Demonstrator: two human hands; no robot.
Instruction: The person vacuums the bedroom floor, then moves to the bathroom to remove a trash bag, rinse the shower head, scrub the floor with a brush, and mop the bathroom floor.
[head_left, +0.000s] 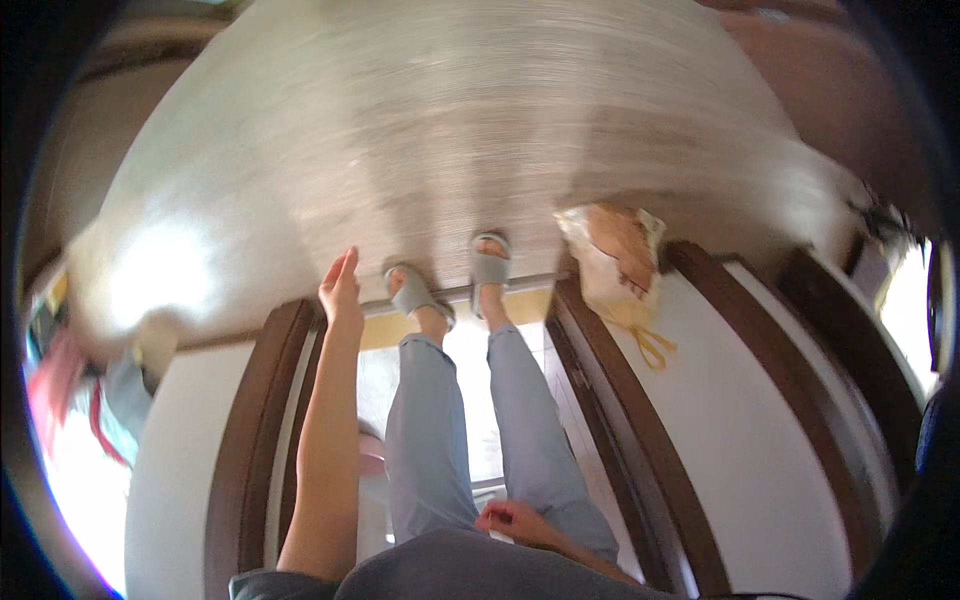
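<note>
My left hand (341, 289) reaches forward beside the left door jamb (259, 420), fingers stretched out and holding nothing that I can see. Close to my waist, my right hand (516, 521) hangs over my right thigh with its fingers curled. It is blurred, and its palm is hidden. My feet, in grey open-toed slippers (491, 266), stand at a doorway threshold (457, 292). To the right, against the white wall, is a translucent plastic bag (600, 289) with a yellow drawstring (654, 349). Something brown shows on or in it.
Dark brown door trim (637, 435) rises on my right, beside a white wall (742, 420). A glossy, motion-blurred floor (465, 127) spreads ahead. Colourful cloth-like items (94, 397) lie at the far left. A large brown surface (810, 82) borders the floor at upper right.
</note>
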